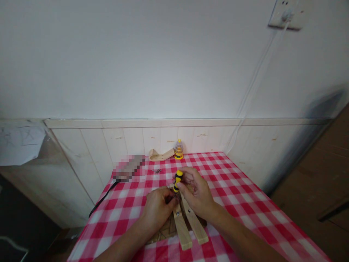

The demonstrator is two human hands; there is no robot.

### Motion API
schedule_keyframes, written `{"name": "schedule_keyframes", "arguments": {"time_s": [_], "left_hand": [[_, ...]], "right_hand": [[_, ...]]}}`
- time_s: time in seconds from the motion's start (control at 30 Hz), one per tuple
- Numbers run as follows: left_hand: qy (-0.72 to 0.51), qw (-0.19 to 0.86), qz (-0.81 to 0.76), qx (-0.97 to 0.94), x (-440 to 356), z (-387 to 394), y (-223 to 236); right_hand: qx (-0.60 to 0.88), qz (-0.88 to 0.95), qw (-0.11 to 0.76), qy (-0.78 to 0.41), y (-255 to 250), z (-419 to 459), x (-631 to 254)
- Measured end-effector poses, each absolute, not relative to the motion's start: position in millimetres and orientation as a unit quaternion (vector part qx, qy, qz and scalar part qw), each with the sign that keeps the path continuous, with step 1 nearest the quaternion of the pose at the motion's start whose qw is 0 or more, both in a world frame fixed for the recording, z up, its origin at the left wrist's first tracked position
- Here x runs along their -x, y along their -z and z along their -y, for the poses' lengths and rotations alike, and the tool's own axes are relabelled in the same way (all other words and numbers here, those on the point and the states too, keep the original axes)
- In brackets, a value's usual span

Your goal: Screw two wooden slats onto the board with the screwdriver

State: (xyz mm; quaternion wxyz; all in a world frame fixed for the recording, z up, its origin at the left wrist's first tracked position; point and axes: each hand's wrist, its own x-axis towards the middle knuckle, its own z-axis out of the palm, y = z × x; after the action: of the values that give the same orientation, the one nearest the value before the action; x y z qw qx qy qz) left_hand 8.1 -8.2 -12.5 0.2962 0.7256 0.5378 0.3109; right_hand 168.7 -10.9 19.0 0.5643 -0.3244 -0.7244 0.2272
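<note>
My right hand (198, 189) grips a short yellow-and-black screwdriver (178, 178) by its handle, held nearly upright. Close beside it on the left, my left hand (160, 203) has its fingers pinched together around the lower end of the tool; what lies between those fingertips is hidden. Under both hands are two light wooden bars (183, 233), side by side, their near ends pointing toward me. Each bar shows a round metal screw head. A brown board or mat (165, 233) with dark lines lies beneath the wood.
A curved wooden piece (161, 157) and a clear container with yellow cap and base (179, 150) stand by the wall. Several small metal parts (158, 171) lie on the checked tablecloth (234, 203). A pixelated flat object (129, 168) with a black strap (103, 199) is at left.
</note>
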Motion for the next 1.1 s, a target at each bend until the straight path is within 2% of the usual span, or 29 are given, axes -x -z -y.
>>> {"name": "schedule_keyframes", "arguments": {"time_s": [0.17,0.37,0.5,0.67,1.1], "left_hand": [[-0.303,0.308,-0.537,-0.725,-7.5,7.2,13.0],[-0.319,0.313,-0.529,-0.722,-7.3,7.6,14.1],[-0.317,0.317,-0.528,-0.721,-7.4,7.4,14.3],[-0.318,0.317,-0.536,-0.714,-7.7,7.2,14.3],[-0.323,0.328,-0.54,-0.705,-7.4,5.1,19.0]], "right_hand": [[0.334,0.739,0.56,-0.169,-18.9,8.4,-167.7],[0.34,0.72,0.584,-0.157,-14.8,6.1,-163.6],[0.314,0.75,0.566,-0.138,-20.8,8.8,-166.6],[0.313,0.756,0.544,-0.184,-20.8,10.5,-171.6],[0.347,0.696,0.584,-0.233,-10.6,1.7,-165.6]]}}
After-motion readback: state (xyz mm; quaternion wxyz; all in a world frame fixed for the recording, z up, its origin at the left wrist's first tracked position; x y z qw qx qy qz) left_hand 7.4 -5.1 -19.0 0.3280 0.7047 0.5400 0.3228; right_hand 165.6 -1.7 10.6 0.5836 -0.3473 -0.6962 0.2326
